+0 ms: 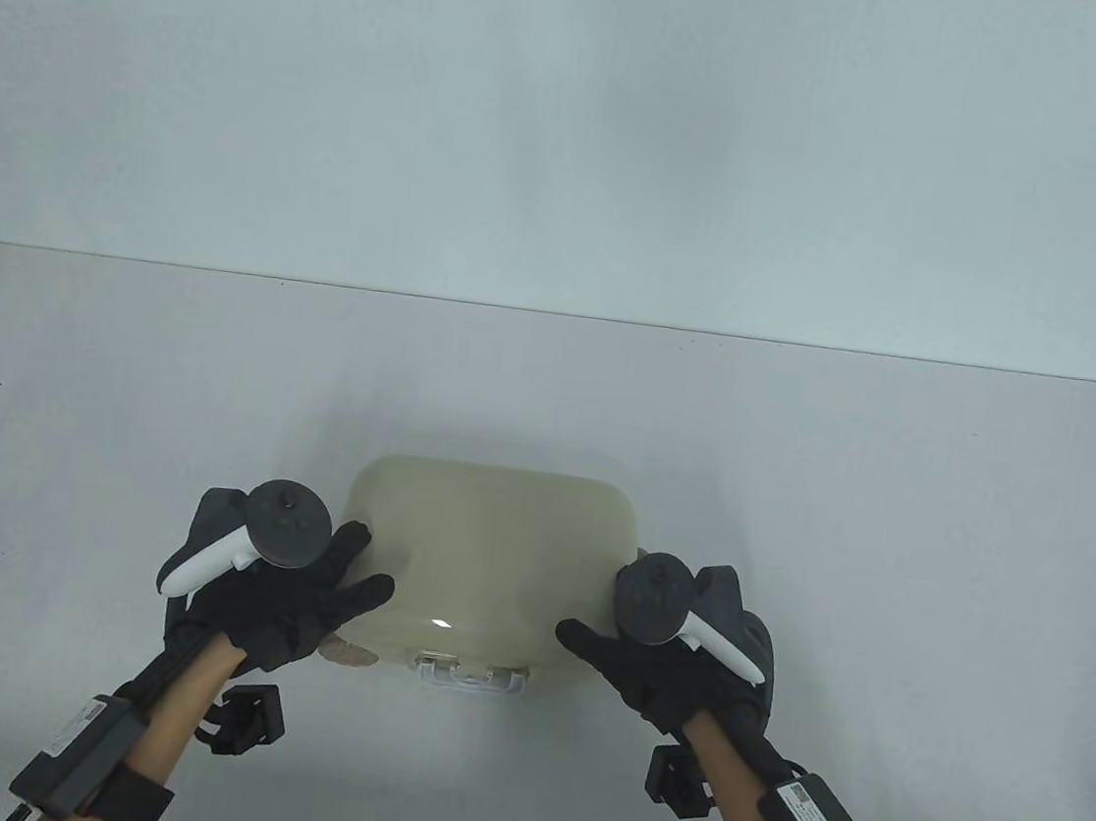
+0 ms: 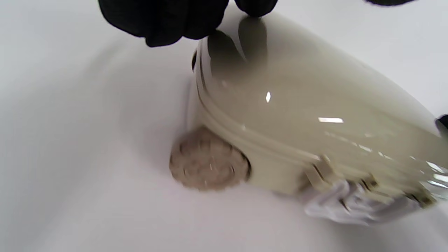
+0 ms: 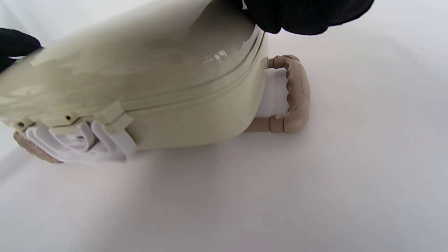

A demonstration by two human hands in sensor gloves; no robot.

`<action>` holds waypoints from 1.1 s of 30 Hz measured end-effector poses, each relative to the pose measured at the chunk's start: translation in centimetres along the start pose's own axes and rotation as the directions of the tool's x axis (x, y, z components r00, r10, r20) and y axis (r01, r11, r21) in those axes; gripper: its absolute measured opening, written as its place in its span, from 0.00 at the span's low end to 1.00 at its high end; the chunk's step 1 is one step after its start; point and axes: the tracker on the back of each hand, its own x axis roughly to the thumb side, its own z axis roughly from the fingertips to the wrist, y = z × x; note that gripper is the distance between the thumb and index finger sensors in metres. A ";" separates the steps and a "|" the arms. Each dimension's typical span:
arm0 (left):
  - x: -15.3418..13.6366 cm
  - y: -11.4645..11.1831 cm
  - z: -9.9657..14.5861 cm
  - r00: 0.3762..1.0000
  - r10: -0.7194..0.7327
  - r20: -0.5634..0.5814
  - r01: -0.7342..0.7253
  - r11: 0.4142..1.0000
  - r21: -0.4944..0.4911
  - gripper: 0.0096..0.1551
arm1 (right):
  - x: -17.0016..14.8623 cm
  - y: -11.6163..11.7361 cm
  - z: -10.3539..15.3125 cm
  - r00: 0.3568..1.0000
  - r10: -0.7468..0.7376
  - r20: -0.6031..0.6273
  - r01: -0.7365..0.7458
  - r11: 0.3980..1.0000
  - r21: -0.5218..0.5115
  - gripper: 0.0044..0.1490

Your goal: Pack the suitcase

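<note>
Item: small cream hard-shell suitcase (image 1: 488, 562), lying flat and closed on the white table (image 1: 802, 439) near its front edge, white latch (image 1: 470, 675) facing the person, tan carry handle (image 3: 294, 94) projecting from its right end and a wheel (image 2: 206, 163) showing at its left. The left hand (image 1: 290, 589) and right hand (image 1: 678, 653) are resting spread-fingered on the lid's two near corners, enclosing nothing. Handling, as judged: the glossy rigid shell is looking light but slippery to gloves, so holds are best taken at the ribbed handle or the latch rather than the smooth dome.

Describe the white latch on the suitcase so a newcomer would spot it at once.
On the white table lies a closed beige suitcase between two gloved hands. The white latch sits on the suitcase's near edge, facing the person; it is the only bright white part, unlike the tan handle.
</note>
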 end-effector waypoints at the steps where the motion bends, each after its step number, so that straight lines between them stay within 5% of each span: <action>1: 0.4 0.6 -0.3 1.000 -0.027 0.001 0.026 0.999 0.031 0.55 | 0.1 -0.5 0.4 1.000 -0.019 0.017 0.020 0.999 -0.029 0.64; 6: 2.2 2.5 -3.3 0.998 -0.046 0.045 0.042 0.995 0.086 0.57 | 1.6 -1.8 2.6 0.993 0.021 0.119 -0.002 0.989 -0.151 0.62; 9: 2.4 2.5 -5.6 0.998 -0.062 0.020 0.061 0.997 0.048 0.59 | 2.4 -1.5 3.4 0.980 -0.003 0.198 0.031 0.990 -0.138 0.58; 14: 2.1 1.0 -8.3 0.995 -0.102 -0.012 0.101 0.993 -0.055 0.62 | 2.4 0.6 3.0 0.959 -0.076 0.273 0.065 0.997 0.048 0.55; 20: 2.1 1.1 -8.3 0.984 -0.171 -0.045 0.169 0.985 -0.032 0.60 | 1.6 3.6 0.8 0.960 -0.173 0.222 0.111 0.958 0.266 0.54; 24: 1.3 1.1 -8.6 0.995 -0.077 -0.059 0.076 0.997 -0.032 0.59 | 1.3 6.3 -0.4 0.960 -0.203 0.193 0.111 0.908 0.403 0.58; 29: 1.0 1.3 -8.7 0.996 -0.057 -0.064 0.054 0.998 -0.039 0.60 | 1.0 8.4 -1.0 0.940 -0.312 0.140 0.215 0.857 0.468 0.60; 33: 1.0 1.4 -8.6 0.995 -0.067 -0.073 0.064 0.997 -0.049 0.60 | 0.6 9.4 -1.2 0.842 -0.534 0.074 0.433 0.753 0.495 0.59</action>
